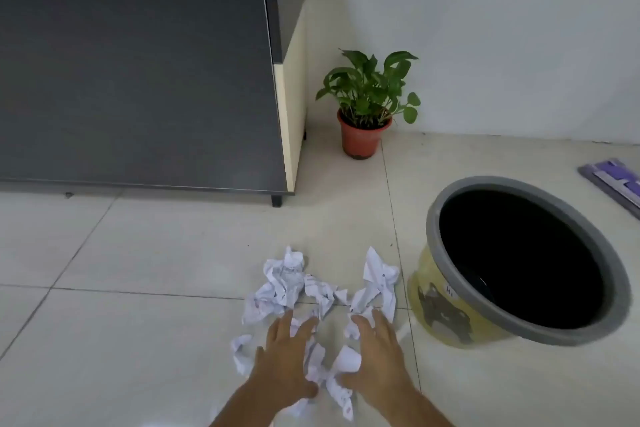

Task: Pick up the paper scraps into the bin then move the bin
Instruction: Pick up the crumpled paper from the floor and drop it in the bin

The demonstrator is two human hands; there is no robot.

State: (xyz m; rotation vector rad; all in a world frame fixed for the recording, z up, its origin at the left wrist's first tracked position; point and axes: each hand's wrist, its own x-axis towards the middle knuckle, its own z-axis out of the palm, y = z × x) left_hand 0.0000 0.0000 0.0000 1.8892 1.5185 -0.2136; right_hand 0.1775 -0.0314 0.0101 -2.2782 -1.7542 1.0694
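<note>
This looks like the first step, picking up the paper. The left hand [284,354] and the right hand [374,354] are both flat and spread out, fingers apart, pressing down on the pile of paper scraps [311,305] on the floor [138,340]. Neither hand has closed around any paper yet. Some scraps sit between the 2 hands, more lie just past the fingertips, and 1 small bit lies to the left of the left hand. The bin [450,308] stands near, to the right of the right hand, with its mouth open (it looks dark and maybe empty inside). Next, I think the hands need to scoop the scraps together, squeeze them, and lift them right over the bin. I count 2 hands, 1 bin, and about 6 crumpled scraps, though they overlap, so I cannot be sure.
</note>
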